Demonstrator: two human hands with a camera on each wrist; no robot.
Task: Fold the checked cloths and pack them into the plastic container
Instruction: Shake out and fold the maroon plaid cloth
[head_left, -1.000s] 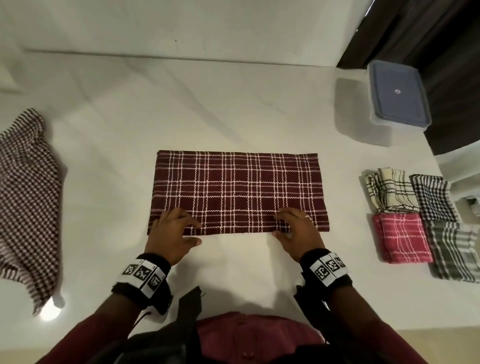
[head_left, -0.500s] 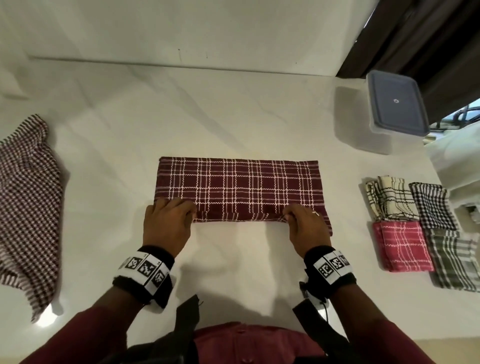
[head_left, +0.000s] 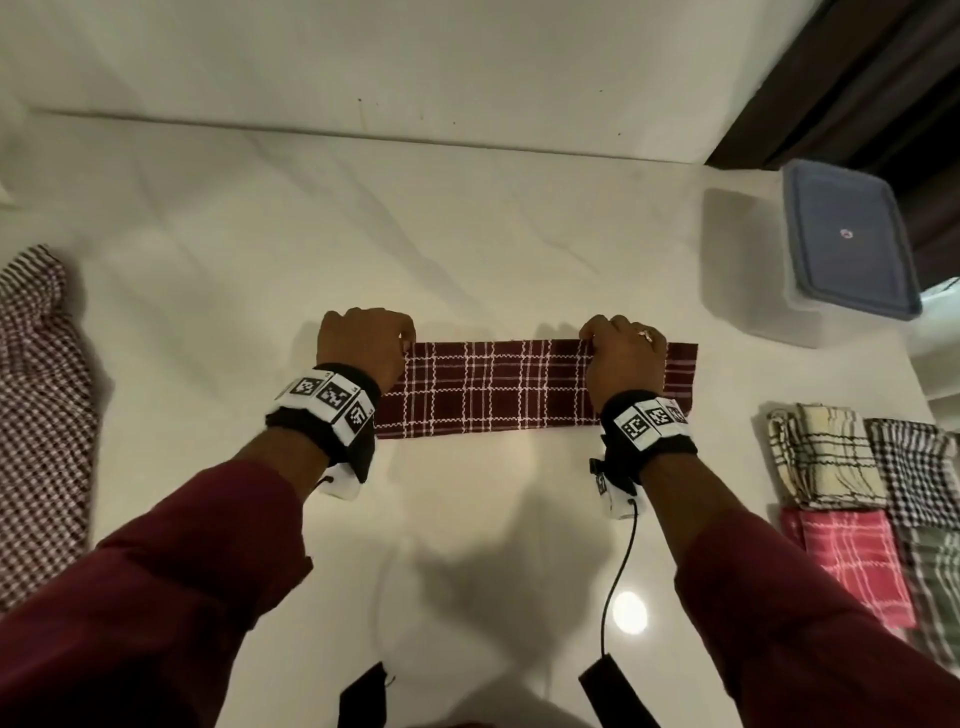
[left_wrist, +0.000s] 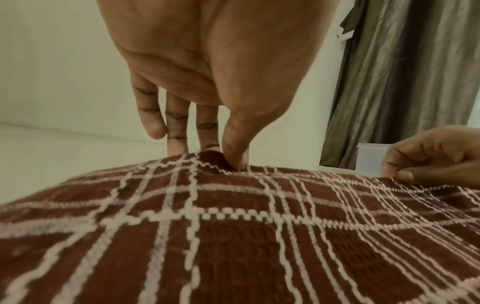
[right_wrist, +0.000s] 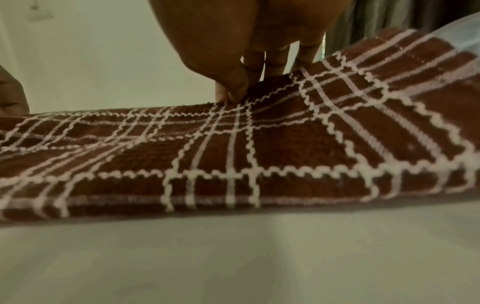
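Now, cloth: we see the maroon checked cloth (head_left: 498, 392) as a band on the counter (head_left: 467, 234), long axis left-right.
Hands: our left hand (head_left: 363, 340) and right hand (head_left: 623, 353) pinch its far edge.
Next fold: probably end to end; neither hand is nearer.

head overhead, wrists low, sharing cloth (head_left: 493, 389)

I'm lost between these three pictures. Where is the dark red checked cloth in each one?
Head view: the dark red cloth lies mid-table as a long strip, between both hands.
Left wrist view: it fills the lower half, its far edge pinched by the left hand.
Right wrist view: it crosses the middle, pinched by the right hand.
Shared landmark: the cloth's white check lines.
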